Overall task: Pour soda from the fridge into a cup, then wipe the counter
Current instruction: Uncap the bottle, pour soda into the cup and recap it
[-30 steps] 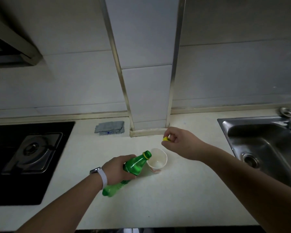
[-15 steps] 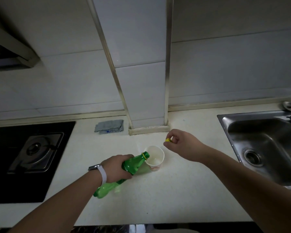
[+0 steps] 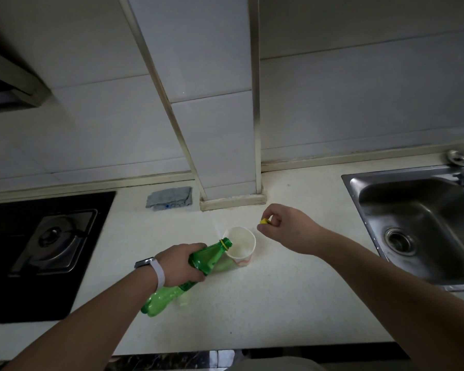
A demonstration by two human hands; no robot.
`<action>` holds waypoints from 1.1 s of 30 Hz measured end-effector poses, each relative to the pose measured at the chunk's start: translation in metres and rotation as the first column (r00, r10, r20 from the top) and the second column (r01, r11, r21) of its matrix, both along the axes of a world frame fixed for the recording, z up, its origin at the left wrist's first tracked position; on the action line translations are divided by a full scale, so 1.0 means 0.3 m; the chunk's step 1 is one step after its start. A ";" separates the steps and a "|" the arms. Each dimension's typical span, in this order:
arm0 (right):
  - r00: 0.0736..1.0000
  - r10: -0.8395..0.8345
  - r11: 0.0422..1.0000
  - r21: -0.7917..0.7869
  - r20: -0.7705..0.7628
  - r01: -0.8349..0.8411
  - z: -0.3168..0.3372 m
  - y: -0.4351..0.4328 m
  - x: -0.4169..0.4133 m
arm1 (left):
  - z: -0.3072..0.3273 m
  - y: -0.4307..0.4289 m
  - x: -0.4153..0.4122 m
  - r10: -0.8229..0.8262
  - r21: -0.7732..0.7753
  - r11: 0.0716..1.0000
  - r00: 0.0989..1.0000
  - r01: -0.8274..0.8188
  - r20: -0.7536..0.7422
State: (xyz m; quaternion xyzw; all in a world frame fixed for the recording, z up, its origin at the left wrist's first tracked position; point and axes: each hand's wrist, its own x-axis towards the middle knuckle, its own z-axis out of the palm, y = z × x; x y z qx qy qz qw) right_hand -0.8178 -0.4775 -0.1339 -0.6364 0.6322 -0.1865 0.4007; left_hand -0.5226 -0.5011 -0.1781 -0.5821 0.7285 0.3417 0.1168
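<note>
1. Our left hand (image 3: 181, 263) gripped the green soda bottle (image 3: 208, 257), with the fingers wrapped round its middle.
2. The bottle was tipped over. Its open mouth was at the rim of the white paper cup (image 3: 241, 243), but we could not tell if they touched.
3. The cup stood upright on the pale desk (image 3: 279, 303), between our two hands.
4. Our right hand (image 3: 287, 228) hovered just beside the cup, and its fingers pinched the small yellow cap (image 3: 265, 222).
5. A grey cloth (image 3: 169, 197) lay flat at the back of the desk, by the wall post, well apart from the cup.
6. A black stove (image 3: 54, 236) sat on the left and a metal sink (image 3: 413, 223) on the right.
7. A white band (image 3: 158, 273) was on our left wrist.
</note>
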 end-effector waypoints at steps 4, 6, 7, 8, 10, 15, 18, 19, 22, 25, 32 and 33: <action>1.000 0.004 1.000 0.007 0.008 -0.004 -0.001 -0.003 0.002 | 0.005 0.002 0.003 0.014 0.002 1.000 1.000 -0.014 0.013; 1.000 0.007 1.000 0.008 0.004 -0.007 -0.001 -0.007 0.004 | 0.008 0.002 0.005 0.018 -0.005 1.000 1.000 -0.018 0.017; 1.000 0.009 1.000 0.008 0.002 -0.009 -0.001 -0.008 0.005 | 0.010 0.003 0.003 0.018 -0.012 1.000 1.000 -0.017 0.018; 1.000 0.010 1.000 0.009 0.000 -0.010 -0.002 -0.010 0.005 | 0.013 0.004 0.002 0.018 -0.018 1.000 1.000 -0.018 0.019; 1.000 0.013 1.000 0.011 -0.001 -0.013 -0.004 -0.012 0.005 | 0.018 0.007 0.000 0.021 -0.023 1.000 1.000 -0.020 0.020; 1.000 0.017 1.000 0.011 0.003 -0.017 -0.011 -0.016 0.005 | 0.021 0.005 0.006 0.027 -0.014 1.000 0.999 -0.026 0.021; 1.000 0.020 1.000 0.014 0.006 -0.020 -0.014 -0.017 0.004 | 0.024 0.004 0.006 0.025 -0.016 1.000 0.999 -0.025 0.022; 1.000 0.022 1.000 0.015 0.008 -0.022 -0.014 -0.017 0.004 | 0.025 0.003 0.006 0.024 -0.016 1.000 0.999 -0.024 0.026; 1.000 0.025 0.999 0.021 0.017 -0.025 -0.017 -0.020 0.005 | 0.028 -0.002 0.010 0.018 -0.009 1.000 0.999 -0.018 0.030; 0.999 0.032 0.999 0.024 0.006 -0.032 -0.019 -0.023 0.006 | 0.033 -0.001 0.009 0.012 -0.011 1.000 0.999 -0.011 0.040; 1.000 0.031 0.999 0.043 0.004 -0.031 -0.034 -0.021 0.004 | 0.033 0.006 0.008 -0.010 -0.022 1.000 0.998 0.011 0.059; 1.000 0.031 0.999 0.045 0.004 -0.031 -0.035 -0.021 0.005 | 0.031 0.005 0.009 -0.013 -0.022 1.000 0.998 0.014 0.055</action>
